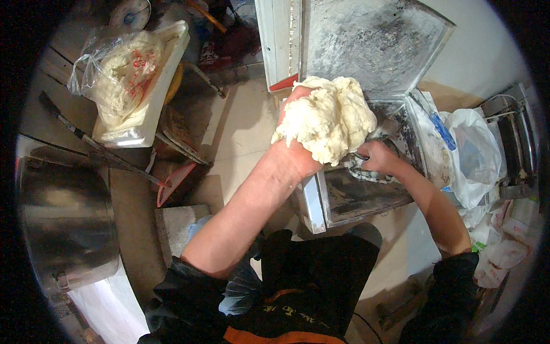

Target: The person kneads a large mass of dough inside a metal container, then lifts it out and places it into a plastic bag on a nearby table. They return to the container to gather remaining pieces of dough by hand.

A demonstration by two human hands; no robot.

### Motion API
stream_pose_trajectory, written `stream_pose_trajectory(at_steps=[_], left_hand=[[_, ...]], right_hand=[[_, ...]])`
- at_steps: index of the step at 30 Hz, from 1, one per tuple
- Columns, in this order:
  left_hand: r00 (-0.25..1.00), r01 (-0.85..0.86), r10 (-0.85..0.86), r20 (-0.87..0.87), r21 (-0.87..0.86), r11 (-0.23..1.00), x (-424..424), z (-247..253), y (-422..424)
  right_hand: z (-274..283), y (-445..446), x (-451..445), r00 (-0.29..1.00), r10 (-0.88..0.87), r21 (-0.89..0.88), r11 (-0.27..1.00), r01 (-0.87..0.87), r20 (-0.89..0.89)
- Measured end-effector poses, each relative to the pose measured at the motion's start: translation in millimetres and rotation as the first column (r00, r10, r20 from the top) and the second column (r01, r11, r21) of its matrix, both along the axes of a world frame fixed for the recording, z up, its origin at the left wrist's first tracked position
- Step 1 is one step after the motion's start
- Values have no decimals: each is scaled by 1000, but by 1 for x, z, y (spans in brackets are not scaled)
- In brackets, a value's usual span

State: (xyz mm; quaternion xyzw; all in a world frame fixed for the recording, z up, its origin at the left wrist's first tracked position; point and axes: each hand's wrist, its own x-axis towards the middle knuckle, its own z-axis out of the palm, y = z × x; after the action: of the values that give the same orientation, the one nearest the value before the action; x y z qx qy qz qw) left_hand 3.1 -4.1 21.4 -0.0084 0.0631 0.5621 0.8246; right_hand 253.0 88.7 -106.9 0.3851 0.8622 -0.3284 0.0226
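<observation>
A large, sticky lump of pale dough [328, 118] rests in my left hand [300, 158], raised above the near left edge of an open metal trough [361, 200]. My thumb or a finger shows at the dough's upper left; the other fingers are hidden behind it. Just right of the dough, my right hand [379, 155] is closed around a dark bar-like part [362, 156] inside the trough. Below that hand lies something dark and white, too unclear to name. The trough's flour-dusted metal lid [365, 47] stands raised at the back.
At upper left, a tied clear plastic bag of dough [124, 86] sits on a white board [148, 124]. A large metal drum [68, 223] stands at left. To the trough's right are a blue-handled tool [442, 131] and a white plastic bag [472, 159]. Tiled floor [240, 129] shows between.
</observation>
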Motion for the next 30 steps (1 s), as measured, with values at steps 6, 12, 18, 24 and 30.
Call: stream_pose_trajectory(at_steps=[6, 12, 18, 24, 30], left_hand=[[999, -6, 6, 33, 8, 1000, -2, -3, 1], [998, 44, -47, 38, 74, 996, -2, -8, 1], [994, 70, -75, 76, 64, 996, 0, -6, 1], [992, 18, -19, -126, -11, 1000, 5, -2, 0], [990, 114, -107, -86, 84, 990, -2, 11, -4]], right_hand=[[2, 7, 0, 981, -141, -1, 990, 142, -133], [-3, 10, 11, 897, -306, -43, 950, 309, -319], [29, 4, 10, 943, -250, 46, 963, 266, -220], [98, -25, 10, 971, -76, 474, 863, 177, -225], [133, -92, 72, 618, -437, 323, 578, 749, -653]])
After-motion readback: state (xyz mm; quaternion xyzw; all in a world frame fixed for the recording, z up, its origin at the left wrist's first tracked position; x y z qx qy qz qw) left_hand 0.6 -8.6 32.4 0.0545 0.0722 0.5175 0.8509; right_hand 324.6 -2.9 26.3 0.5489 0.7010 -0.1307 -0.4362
